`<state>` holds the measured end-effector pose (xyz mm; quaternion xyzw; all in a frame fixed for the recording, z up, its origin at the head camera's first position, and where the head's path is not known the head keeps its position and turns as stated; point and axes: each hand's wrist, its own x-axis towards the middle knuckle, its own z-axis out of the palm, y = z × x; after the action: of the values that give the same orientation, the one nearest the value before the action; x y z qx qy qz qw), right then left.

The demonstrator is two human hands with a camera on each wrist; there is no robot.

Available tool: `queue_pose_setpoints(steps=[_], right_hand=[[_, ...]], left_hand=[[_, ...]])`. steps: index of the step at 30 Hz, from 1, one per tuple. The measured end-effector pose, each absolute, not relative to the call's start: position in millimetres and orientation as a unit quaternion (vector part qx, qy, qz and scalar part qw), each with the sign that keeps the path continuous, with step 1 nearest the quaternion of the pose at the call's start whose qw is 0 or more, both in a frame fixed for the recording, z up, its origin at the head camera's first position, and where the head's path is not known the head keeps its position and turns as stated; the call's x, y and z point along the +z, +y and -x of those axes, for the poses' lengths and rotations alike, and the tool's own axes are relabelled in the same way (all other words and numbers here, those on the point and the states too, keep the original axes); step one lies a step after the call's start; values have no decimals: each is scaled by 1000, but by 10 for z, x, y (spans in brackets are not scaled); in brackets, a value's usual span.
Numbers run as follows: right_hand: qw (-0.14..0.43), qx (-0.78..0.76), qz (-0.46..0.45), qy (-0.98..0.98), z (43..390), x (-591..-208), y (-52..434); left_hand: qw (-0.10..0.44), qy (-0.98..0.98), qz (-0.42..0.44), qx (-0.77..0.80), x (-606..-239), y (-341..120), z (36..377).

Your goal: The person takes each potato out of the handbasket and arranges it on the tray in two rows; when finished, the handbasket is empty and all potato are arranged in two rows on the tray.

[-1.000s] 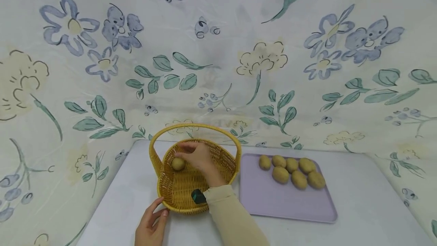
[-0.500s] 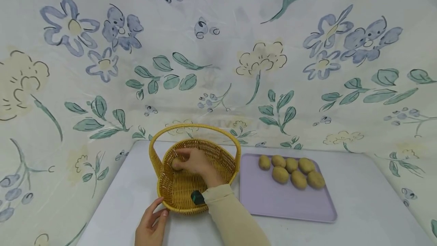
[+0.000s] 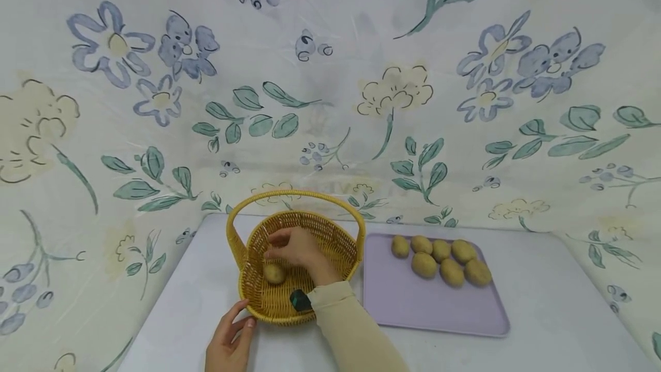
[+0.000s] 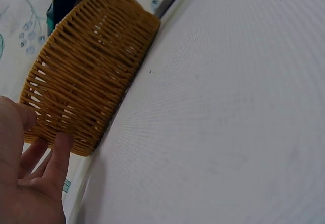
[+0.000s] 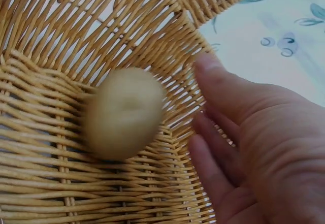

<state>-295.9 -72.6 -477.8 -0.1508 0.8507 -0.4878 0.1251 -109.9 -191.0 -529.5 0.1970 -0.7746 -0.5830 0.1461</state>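
A yellow wicker basket [image 3: 281,319] with a tall arched handle stands on the table. One potato [image 3: 274,273] lies inside it toward the left; in the right wrist view this potato [image 5: 124,113] is blurred. My right hand [image 3: 299,247] is inside the basket just above the potato, its fingers loosely bent and apart from it. The right wrist view shows a gap between the right hand [image 5: 254,142] and the potato. My left hand [image 3: 229,334] touches the basket's front left rim with its fingertips. Seen from the left wrist, the left hand [image 4: 35,178] has its fingers extended against the woven wall.
To the right of the basket lies a lilac tray [image 3: 434,309] with several potatoes [image 3: 424,265] gathered at its back. A white table [image 3: 558,303] carries everything, and a floral cloth [image 3: 330,73] hangs behind.
My right hand held the potato against the basket's left back wall half a second ago, then let go. The potato has come forward on the basket floor. My left hand stays put.
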Motion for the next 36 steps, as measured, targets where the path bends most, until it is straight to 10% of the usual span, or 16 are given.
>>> queue_pose_setpoints(steps=[36], right_hand=[[236, -394, 262, 849, 2835, -4842, -697]], left_hand=[[109, -782, -205, -578, -5284, -1921, 1101]])
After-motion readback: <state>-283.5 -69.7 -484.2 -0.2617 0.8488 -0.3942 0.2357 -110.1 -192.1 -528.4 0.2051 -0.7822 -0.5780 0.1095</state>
